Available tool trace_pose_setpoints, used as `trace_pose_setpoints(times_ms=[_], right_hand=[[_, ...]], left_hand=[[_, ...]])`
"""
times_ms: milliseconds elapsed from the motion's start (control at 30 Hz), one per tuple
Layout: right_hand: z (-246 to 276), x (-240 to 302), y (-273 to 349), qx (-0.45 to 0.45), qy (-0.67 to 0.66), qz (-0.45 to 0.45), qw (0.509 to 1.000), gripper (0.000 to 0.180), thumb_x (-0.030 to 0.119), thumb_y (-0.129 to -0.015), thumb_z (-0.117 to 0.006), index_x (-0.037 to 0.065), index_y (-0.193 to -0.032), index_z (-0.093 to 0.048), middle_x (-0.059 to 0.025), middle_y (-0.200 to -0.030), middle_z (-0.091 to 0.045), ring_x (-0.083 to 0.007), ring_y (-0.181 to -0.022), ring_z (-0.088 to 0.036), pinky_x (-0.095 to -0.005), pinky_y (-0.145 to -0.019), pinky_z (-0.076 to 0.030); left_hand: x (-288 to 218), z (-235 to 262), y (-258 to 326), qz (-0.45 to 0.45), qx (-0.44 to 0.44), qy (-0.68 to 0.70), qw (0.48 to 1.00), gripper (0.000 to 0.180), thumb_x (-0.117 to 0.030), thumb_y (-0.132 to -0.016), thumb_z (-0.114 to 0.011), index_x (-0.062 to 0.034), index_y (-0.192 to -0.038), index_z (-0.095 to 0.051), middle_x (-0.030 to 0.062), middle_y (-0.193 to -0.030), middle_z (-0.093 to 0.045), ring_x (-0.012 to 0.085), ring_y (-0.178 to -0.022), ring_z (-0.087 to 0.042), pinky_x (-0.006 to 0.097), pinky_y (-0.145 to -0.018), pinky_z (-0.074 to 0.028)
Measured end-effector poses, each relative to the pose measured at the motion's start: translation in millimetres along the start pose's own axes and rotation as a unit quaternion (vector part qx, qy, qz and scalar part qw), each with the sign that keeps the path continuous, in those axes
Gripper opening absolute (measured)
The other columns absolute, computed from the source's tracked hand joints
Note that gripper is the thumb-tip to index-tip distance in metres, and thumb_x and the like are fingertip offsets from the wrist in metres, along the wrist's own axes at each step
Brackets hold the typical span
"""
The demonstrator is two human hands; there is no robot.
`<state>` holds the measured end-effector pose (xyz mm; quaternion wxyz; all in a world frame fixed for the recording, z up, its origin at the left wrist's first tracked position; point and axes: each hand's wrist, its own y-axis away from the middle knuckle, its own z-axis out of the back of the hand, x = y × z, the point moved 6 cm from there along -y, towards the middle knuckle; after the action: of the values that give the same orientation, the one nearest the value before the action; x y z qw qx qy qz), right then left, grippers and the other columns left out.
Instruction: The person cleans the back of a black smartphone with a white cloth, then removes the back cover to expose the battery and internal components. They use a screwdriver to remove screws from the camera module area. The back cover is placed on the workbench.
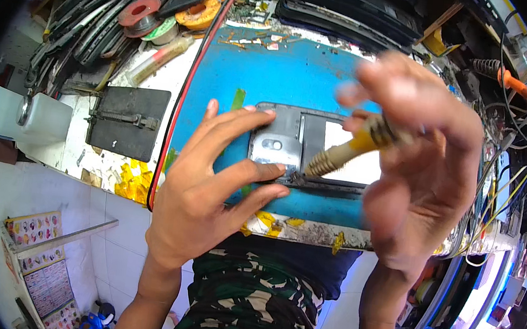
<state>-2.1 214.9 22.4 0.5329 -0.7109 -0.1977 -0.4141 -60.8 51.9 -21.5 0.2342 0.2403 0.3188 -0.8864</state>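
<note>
A dark phone with its back off (277,127) lies on a blue work mat (275,62), showing a white-labelled battery (338,134) in its right part. My left hand (206,184) is spread over the phone's left end, with fingertips resting on its surface. Blurred by motion, my right hand (430,157) is raised over the right end and has a short ribbed beige and yellow tool (346,154) between its fingers. The tool slants down to the left, its dark tip close to the phone's lower edge, near my left fingertips. Whether the tip touches cannot be made out.
Left of the mat are a black plate with a clamp bar (128,122), a translucent plastic container (44,117) and solder spools (141,15). A red-black cable (189,84) runs along the mat. Stacked phone parts (352,15) stand behind; loose wires (503,172) hang at right.
</note>
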Motion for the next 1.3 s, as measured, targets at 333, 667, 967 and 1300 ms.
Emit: trace_pose_setpoints(times_ms=[333,667,967,1300], right_hand=[[0.7,11.8,0.0,0.08,0.107,0.072,0.988,0.043,0.03,-0.095,-0.073,0.008,-0.126,-0.054,-0.0183,-0.102,-0.067,-0.0271,-0.09,-0.069,-0.0402,-0.081,-0.059],[-0.8,-0.1,14.6,0.149,0.087,0.002,0.985,0.073,0.004,-0.087,-0.077,0.006,-0.148,-0.036,-0.0271,-0.105,-0.07,-0.0355,-0.101,-0.072,-0.0429,-0.083,-0.062],[4.9,-6.1,16.6,0.108,0.099,-0.022,0.989,0.082,-0.008,-0.086,-0.072,0.007,-0.153,-0.026,-0.0273,-0.104,-0.07,-0.0349,-0.094,-0.074,-0.044,-0.081,-0.064],[63.9,25.9,-19.0,-0.098,0.114,-0.035,0.988,0.079,-0.006,-0.089,-0.067,0.006,-0.156,-0.027,-0.0093,-0.089,-0.063,-0.0153,-0.074,-0.066,-0.0279,-0.064,-0.06]], left_hand=[[-1.9,1.0,-6.3,0.0,0.012,-0.014,1.0,0.027,-0.02,-0.072,-0.088,-0.0096,-0.093,-0.076,0.0145,-0.134,-0.062,0.0376,-0.125,-0.059,0.063,-0.113,-0.036],[-2.2,-0.5,-19.1,0.011,0.033,0.033,0.999,0.021,-0.015,-0.073,-0.086,-0.0083,-0.091,-0.078,0.0162,-0.139,-0.059,0.0406,-0.13,-0.054,0.056,-0.112,-0.038],[-3.9,-2.9,-21.5,-0.017,0.047,0.003,0.999,0.017,-0.013,-0.075,-0.085,-0.008,-0.089,-0.078,0.0163,-0.14,-0.058,0.0404,-0.13,-0.054,0.057,-0.112,-0.038],[-21.3,17.1,-60.6,-0.145,0.089,-0.025,0.985,0.018,-0.009,-0.084,-0.077,-0.0029,-0.095,-0.065,0.0136,-0.111,-0.063,0.0332,-0.104,-0.065,0.045,-0.09,-0.054]])
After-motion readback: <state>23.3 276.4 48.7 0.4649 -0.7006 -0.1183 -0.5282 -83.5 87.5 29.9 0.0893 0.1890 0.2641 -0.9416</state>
